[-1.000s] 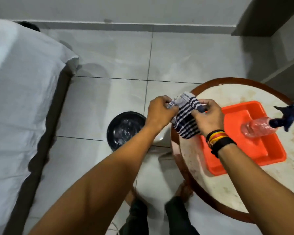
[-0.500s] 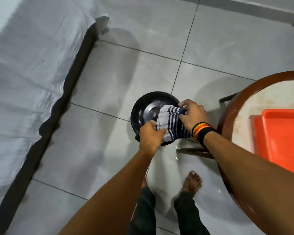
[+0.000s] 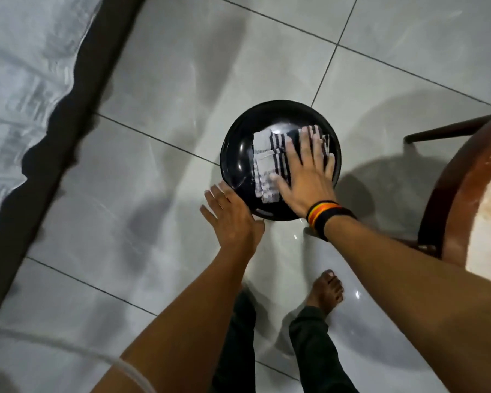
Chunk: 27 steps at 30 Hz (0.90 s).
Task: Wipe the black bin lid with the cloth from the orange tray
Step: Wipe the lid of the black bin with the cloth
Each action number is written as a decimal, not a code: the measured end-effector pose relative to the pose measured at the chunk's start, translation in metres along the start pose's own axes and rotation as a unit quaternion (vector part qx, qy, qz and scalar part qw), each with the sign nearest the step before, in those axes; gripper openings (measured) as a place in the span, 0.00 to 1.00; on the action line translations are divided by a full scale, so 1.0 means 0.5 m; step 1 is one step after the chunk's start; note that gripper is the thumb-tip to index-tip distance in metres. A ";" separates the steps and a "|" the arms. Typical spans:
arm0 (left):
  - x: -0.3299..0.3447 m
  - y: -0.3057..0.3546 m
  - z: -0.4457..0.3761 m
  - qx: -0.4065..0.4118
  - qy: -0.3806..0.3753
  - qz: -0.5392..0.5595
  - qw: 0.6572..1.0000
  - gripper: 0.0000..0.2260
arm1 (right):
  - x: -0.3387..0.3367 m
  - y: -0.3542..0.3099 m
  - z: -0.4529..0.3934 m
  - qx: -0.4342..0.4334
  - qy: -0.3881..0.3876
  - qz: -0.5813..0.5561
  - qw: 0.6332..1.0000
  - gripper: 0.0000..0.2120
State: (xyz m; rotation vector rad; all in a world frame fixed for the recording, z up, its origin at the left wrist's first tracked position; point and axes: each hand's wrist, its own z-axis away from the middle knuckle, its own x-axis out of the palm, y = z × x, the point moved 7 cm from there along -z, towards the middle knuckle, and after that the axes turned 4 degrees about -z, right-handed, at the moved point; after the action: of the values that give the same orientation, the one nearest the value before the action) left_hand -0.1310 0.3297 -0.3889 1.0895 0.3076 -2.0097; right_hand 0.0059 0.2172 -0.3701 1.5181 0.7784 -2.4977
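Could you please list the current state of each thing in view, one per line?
black bin lid: closed on the bin, partly covered by the cloth
striped cloth: spread flat on the lid, pressed down
right hand: open, palm flat on the cloth
left hand: open, fingers spread, against the lid's near edge
round table: standing, only its edge shows

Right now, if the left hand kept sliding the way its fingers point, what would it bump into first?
Probably nothing soon. The left hand rests at the near-left edge of the black bin lid, fingers aimed up and left past the rim. Ahead lies bare tiled floor, then the dark bed base, though depth is uncertain.
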 end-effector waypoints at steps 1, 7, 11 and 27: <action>0.014 -0.006 -0.009 -0.005 -0.025 -0.010 1.000 0.53 | 0.027 -0.002 0.003 -0.034 -0.020 0.029 0.999 0.37; 0.022 -0.008 -0.068 -0.030 -0.001 0.015 0.999 0.46 | 0.080 0.009 0.005 -0.088 -0.011 0.105 0.991 0.34; 0.021 -0.008 -0.079 -0.042 0.013 0.025 0.999 0.31 | 0.100 -0.016 0.013 -0.146 -0.021 0.161 0.976 0.31; 0.033 -0.012 -0.083 -0.078 0.028 -0.004 0.997 0.30 | 0.033 0.055 -0.083 0.035 0.041 0.053 0.997 0.28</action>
State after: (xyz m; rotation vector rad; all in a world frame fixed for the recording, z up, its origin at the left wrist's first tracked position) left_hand -0.1159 0.3475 -0.4275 1.0494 0.4901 -1.9294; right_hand 0.0406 0.2160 -0.4092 1.6474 0.6101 -2.4232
